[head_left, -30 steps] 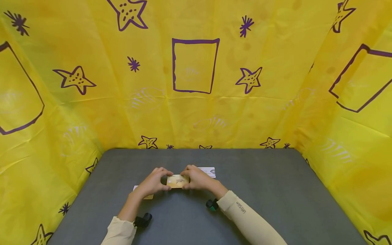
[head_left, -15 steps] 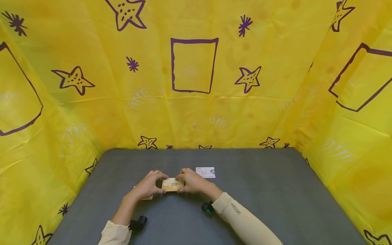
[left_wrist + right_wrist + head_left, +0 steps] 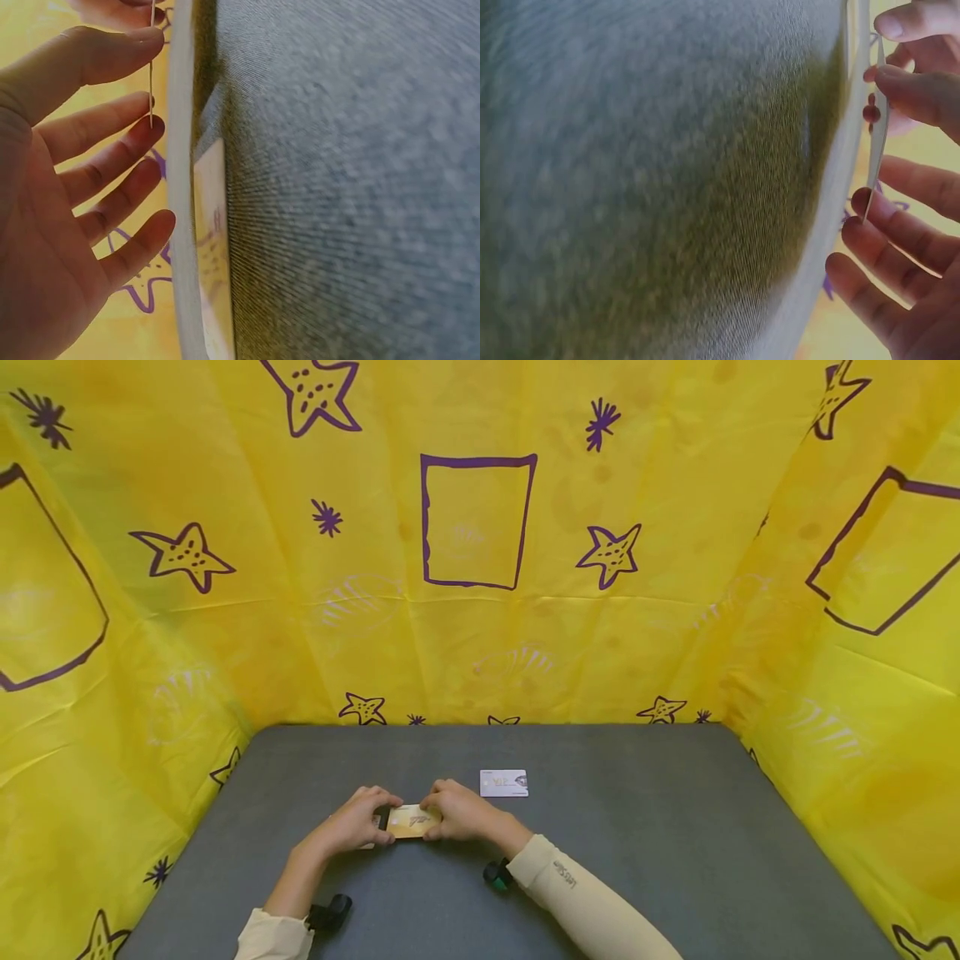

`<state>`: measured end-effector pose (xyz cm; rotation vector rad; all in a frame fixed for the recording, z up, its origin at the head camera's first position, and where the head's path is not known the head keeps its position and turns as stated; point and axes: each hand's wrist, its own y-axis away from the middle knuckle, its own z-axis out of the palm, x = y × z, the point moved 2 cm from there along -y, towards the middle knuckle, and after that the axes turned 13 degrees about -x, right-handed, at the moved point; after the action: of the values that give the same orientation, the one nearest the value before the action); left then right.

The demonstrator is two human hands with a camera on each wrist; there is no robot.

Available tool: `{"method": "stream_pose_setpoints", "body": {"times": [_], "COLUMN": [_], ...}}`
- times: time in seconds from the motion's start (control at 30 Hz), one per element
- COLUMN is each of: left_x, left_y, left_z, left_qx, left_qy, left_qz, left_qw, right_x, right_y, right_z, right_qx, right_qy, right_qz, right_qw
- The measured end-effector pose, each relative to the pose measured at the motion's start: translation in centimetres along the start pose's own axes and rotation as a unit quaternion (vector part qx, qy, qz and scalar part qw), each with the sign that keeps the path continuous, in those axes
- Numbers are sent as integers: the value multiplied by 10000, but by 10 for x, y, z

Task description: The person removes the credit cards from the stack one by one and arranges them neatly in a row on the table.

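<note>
Fingertips of my left hand (image 3: 352,825) and right hand (image 3: 457,812) pinch the short ends of a gold card (image 3: 410,821), held flat just above the grey counter (image 3: 637,843), edge-on in both wrist views. I judge this the carrying step; next calls for a level set-down and a clean release. Under my left hand lies a second card (image 3: 212,247), mostly hidden. Beyond my right hand, apart, rests a white card (image 3: 503,782)
</note>
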<state>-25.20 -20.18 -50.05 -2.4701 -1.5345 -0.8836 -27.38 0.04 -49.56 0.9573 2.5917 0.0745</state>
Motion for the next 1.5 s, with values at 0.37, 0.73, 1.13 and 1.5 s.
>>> {"method": "stream_pose_setpoints", "body": {"times": [0.37,0.73,1.13,1.5], "left_x": [4,2,2,-3], "left_y": [5,7,9,10], "left_z": [1,3,2,3], "left_qx": [-51,-38,93,176], "left_qy": [-126,-324,-854,-548], "left_qz": [-243,-425,-317,-419], "left_qw": [9996,9986,9958,9975], "right_x": [-7,-13,-19,-19], "right_y": [-8,-16,-18,-16], "right_z": [6,11,13,13], "right_qx": [-188,-310,-355,-293], "right_qy": [198,588,855,821], "right_qz": [36,27,173,103], "right_qw": [9996,9978,9956,9961]}}
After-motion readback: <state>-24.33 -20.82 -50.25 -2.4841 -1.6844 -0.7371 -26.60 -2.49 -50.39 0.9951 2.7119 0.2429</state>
